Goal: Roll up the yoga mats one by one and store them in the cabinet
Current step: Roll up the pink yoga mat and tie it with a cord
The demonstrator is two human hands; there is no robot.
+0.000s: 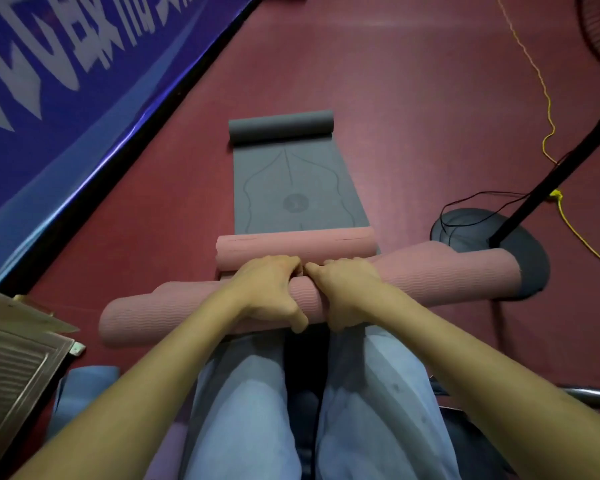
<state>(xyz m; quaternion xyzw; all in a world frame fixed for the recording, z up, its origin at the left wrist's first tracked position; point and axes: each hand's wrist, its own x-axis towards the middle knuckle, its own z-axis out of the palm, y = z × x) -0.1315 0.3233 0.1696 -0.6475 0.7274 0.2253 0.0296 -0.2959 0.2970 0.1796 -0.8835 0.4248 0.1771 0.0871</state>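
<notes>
Gripping the ribbed pink foam rolled yoga mat (187, 310) at its middle above the knees, the left hand (269, 292) and right hand (349, 292) leave both ends unsupported, so the coil may loosen or telescope.

A dusty-pink rolled foam mat (201, 306) shows a fine wavy ribbing, the grey foam mat (293, 188) beyond bears faint darker line drawings and a round emblem, the floor (413, 98) is maroon, and the wall banner (66, 74) is blue with white lettering.
</notes>
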